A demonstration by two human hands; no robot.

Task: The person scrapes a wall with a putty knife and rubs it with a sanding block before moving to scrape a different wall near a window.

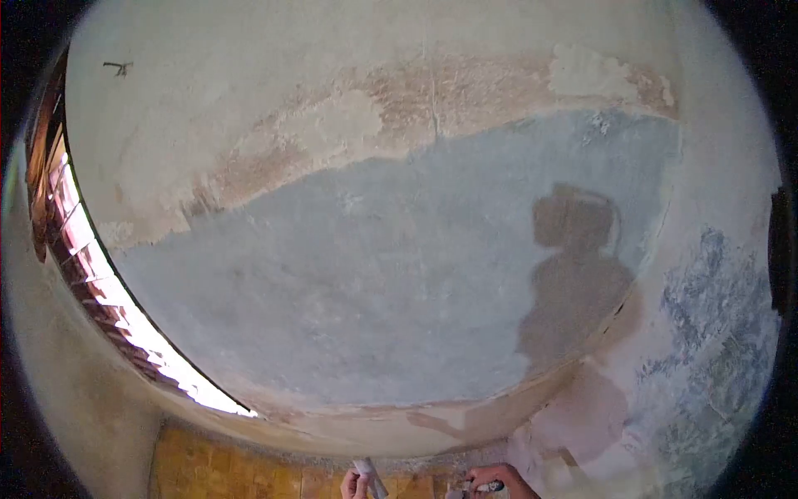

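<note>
At the bottom edge, my left hand (pixel 352 485) is closed around a flat grey scraper blade (pixel 371 478), which tilts up and to the right. To its right, my right hand (pixel 503 476) is wrapped round the handle of a putty knife (pixel 492 486). Its blade points left and is partly cut off by the frame. Both hands are low, in front of the wall's foot and apart from the wall. The wall (pixel 374 274) carries a broad grey-blue area, with rough, patched plaster (pixel 407 100) above it.
A bright window opening (pixel 141 320) runs along the left, with brownish slats or cloth beside it. Yellow-brown floor tiles (pixel 224 466) show below. The right-hand wall (pixel 706 349) has flaking blue patches. A person's shadow (pixel 573 274) falls on the main wall.
</note>
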